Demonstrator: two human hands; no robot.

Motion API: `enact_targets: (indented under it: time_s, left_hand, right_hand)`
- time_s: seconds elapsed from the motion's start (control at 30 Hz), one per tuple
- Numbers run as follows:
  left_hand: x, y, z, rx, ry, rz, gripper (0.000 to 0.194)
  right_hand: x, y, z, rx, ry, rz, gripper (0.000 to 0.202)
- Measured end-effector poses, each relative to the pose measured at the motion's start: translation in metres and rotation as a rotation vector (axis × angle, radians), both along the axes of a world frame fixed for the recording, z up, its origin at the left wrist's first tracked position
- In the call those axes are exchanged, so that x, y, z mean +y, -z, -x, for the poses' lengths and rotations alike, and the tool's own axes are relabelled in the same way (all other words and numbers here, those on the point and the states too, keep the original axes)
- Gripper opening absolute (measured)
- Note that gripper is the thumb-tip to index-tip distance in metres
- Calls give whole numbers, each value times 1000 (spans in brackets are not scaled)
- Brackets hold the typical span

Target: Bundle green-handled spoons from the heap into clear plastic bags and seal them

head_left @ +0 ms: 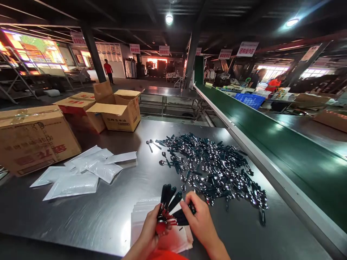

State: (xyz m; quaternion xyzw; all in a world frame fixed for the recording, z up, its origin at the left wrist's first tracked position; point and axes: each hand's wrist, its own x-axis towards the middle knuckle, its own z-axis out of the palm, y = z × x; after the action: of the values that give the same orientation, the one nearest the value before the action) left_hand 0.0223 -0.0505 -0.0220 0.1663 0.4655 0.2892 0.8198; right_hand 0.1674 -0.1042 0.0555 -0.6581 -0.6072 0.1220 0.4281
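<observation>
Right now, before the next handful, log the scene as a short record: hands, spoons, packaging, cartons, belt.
left hand: gripping a fanned bunch of spoons
right hand: fingers closed on dark handles beside it
loose spoons: large heap ahead, a few strays on its left
flat bags: stacked beneath the hands
white packets: piled at left
open carton: flaps up, contents not visible
green belt: right of heap

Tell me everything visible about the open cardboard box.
The open box looks like tan corrugated cardboard, its flaps spread outward and one rear flap raised. Dark Chinese lettering marks the front. It sits upright on the metal table, towards the far left, beside a red-and-tan box; whether those two touch is unclear. Its contents are hidden.
</observation>
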Motion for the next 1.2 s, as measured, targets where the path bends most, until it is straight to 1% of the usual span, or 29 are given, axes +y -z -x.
enact_targets:
  time_s: [0.07,0.13,0.17,0.23,0.27,0.33,0.43,0.5,0.6,0.67,0.73,0.77,0.8,0.87,0.93,1.0,1.07,1.13,1.2]
  left_hand:
    - [-1,-2,0,7,1,-18,36]
    - [-1,-3,0,14,8,-35,33]
    - [-1,-4,0,11,10,-40,32]
    - [-1,-3,-1,-6,23,-47,31]
    - [-1,-2,-1,-14,30,-55,31]
    - [-1,1,-1,-17,36,-70,33]
    - [-2,4,-1,1,34,-76,36]
    - [-2,3,-1,10,39,-82,37]
    - [-3,1,1,17,61,-97,38]
    - [-3,0,2,21,80,-111,40]
    - [-4,-1,2,26,90,-132,41]
    - [-4,-1,2,31,91,-140,42]
    - [-4,0,2,38,90,-147,43]
    - [-4,2,2,38,95,-153,46]
    - [-4,6,2,37,104,-157,48]
    - [-3,12,0,58,105,-165,50]
    - [0,18,-2,104,106,-179,54]
    - [5,24,-3,151,142,-205,56]
    - [13,28,-2,184,168,-248,53]
  right_hand:
    - [-1,3,-1,-16,22,-1,27]
    - [-2,3,-3,-14,16,-3,17]
    - [-2,3,-4,-19,1,0,17]
    - [-2,0,-6,-50,-62,24,30]
    - [-2,-1,-7,-70,-101,43,34]
    - [-1,-1,-7,-91,-131,77,31]
    - [0,1,-5,-82,-42,108,21]
    - [1,2,-3,-110,16,124,20]
    - [2,3,-2,-134,64,147,22]
    - [2,4,-4,-102,65,148,31]
    - [1,5,-6,-81,35,161,47]
    - [1,5,-7,-79,19,175,51]
    - [2,6,-8,-80,7,190,51]
    - [2,6,-8,-82,0,197,45]
    - [3,6,-7,-98,12,155,37]
    - [3,6,-5,-137,13,75,31]
    - [2,6,-3,-194,-30,-4,27]
    - [0,11,-2,-257,-86,-86,27]
    - [0,22,-2,-310,-79,-185,27]
